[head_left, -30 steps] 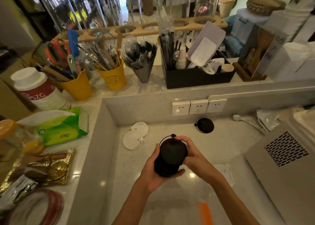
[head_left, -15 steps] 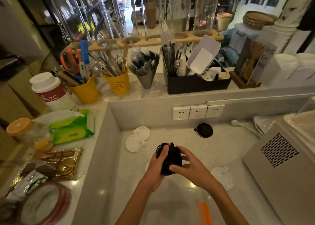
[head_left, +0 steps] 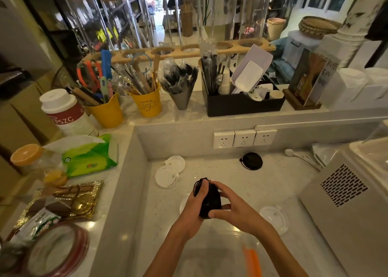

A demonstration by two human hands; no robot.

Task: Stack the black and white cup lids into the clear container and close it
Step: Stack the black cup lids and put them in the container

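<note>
A stack of black cup lids (head_left: 210, 199) is held edge-on over the counter between both hands. My left hand (head_left: 192, 208) grips its left side and my right hand (head_left: 233, 208) closes over its right side. One more black lid (head_left: 252, 160) lies near the back wall under the sockets. Two white lids (head_left: 170, 171) lie overlapping at the back left of the counter. A clear round lid (head_left: 274, 217) rests on the counter right of my right hand. The clear container (head_left: 228, 253) with an orange strip sits below my forearms, its outline faint.
A white vented appliance (head_left: 346, 203) fills the right side. A raised ledge (head_left: 126, 184) borders the left, with a green tissue pack (head_left: 90, 157) and gold tray (head_left: 69, 201). Yellow utensil buckets (head_left: 147, 102) and a black organizer (head_left: 243, 104) stand on the back shelf.
The black lid stack has been turned from facing up to edge-on and lowered a little, both hands staying on it. The camera tilted up, showing more of the back shelf.
</note>
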